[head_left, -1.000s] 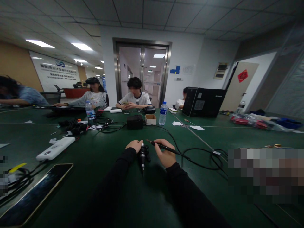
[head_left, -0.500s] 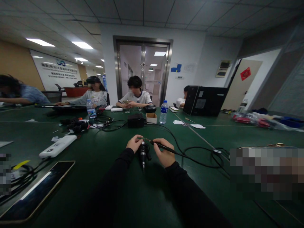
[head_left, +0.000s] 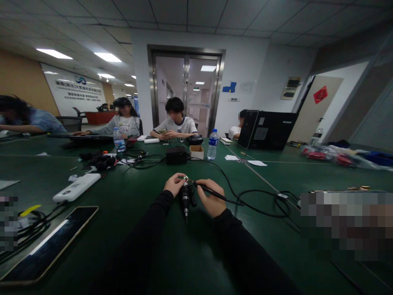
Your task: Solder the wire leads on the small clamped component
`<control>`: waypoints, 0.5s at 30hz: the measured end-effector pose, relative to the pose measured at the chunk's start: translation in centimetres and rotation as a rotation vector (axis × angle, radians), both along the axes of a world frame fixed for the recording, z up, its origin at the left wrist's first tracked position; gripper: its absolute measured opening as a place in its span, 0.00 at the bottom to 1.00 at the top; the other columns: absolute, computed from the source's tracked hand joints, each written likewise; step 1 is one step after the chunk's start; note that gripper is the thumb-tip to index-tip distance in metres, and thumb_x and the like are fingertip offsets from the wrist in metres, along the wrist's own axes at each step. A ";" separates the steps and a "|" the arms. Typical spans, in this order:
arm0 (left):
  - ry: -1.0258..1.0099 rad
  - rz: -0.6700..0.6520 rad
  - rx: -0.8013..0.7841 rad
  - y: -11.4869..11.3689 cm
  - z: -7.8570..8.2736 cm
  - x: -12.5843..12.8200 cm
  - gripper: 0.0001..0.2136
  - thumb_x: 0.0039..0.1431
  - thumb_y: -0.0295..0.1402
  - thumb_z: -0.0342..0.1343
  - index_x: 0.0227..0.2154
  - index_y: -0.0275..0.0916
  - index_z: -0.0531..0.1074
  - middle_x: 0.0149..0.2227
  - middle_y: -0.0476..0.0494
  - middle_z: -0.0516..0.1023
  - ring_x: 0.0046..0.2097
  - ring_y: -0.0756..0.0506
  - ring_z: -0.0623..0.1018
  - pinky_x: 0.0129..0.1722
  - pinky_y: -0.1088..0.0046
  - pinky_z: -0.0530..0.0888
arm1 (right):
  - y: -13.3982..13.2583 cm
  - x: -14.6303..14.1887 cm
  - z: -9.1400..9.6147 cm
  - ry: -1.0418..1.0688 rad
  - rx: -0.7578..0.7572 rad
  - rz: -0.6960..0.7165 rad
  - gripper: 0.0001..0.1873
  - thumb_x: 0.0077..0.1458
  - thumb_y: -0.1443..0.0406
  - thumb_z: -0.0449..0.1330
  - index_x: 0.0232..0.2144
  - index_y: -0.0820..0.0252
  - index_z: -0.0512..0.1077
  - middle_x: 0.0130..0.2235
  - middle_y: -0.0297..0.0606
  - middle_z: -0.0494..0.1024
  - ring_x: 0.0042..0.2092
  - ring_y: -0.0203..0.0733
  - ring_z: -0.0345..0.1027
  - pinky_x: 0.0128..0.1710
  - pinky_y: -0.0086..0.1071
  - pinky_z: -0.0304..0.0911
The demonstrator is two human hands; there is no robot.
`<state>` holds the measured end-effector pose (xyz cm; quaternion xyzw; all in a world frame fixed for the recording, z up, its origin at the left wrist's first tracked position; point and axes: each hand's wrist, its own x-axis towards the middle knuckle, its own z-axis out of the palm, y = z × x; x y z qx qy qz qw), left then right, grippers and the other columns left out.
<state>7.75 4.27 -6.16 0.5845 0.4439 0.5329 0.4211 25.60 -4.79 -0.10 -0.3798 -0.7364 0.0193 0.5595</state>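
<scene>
In the head view, my right hand (head_left: pixel 213 198) grips the black handle of a soldering iron (head_left: pixel 211 190) like a pen. Its thin tip points left at a small pale green part (head_left: pixel 186 178) pinched by the fingertips of my left hand (head_left: pixel 174 185). Whether tip and part touch I cannot tell. Just below the fingertips lies a black and silver tool with a narrow pointed end (head_left: pixel 186 199), aimed toward me on the green table (head_left: pixel 172 250). The iron's black cable (head_left: pixel 260 210) runs off to the right in loops.
A black box (head_left: pixel 176 155), a small cardboard box (head_left: pixel 197 152) and a water bottle (head_left: pixel 213 144) stand beyond my hands. To the left are a phone (head_left: pixel 52 243), a white power strip (head_left: pixel 76 187) and tangled cables (head_left: pixel 135 157). Several people sit around the table.
The view has shifted slightly. The small part at my left fingertips shows paler and more clearly now, beside the iron's tip. Both hands keep their grips.
</scene>
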 end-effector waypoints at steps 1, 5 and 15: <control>-0.009 -0.005 -0.001 0.0 0.0 0.0 0.12 0.49 0.33 0.59 0.39 0.39 0.72 0.34 0.43 0.81 0.38 0.45 0.80 0.43 0.67 0.73 | 0.0 0.0 0.0 0.000 -0.003 0.001 0.08 0.53 0.68 0.55 0.31 0.57 0.75 0.32 0.38 0.79 0.35 0.41 0.73 0.40 0.34 0.68; -0.042 -0.013 -0.007 -0.4 0.4 0.2 0.12 0.48 0.31 0.59 0.38 0.38 0.71 0.35 0.42 0.81 0.39 0.45 0.80 0.46 0.66 0.73 | -0.1 0.0 0.0 -0.002 -0.016 0.011 0.08 0.54 0.68 0.55 0.32 0.57 0.75 0.33 0.38 0.79 0.36 0.42 0.72 0.41 0.35 0.68; -0.029 0.004 -0.002 -0.8 1.0 0.4 0.11 0.47 0.26 0.57 0.36 0.37 0.71 0.32 0.44 0.81 0.37 0.46 0.79 0.46 0.66 0.73 | 0.1 -0.1 -0.2 -0.023 -0.018 0.012 0.08 0.53 0.67 0.55 0.32 0.57 0.75 0.33 0.39 0.79 0.36 0.42 0.72 0.40 0.36 0.67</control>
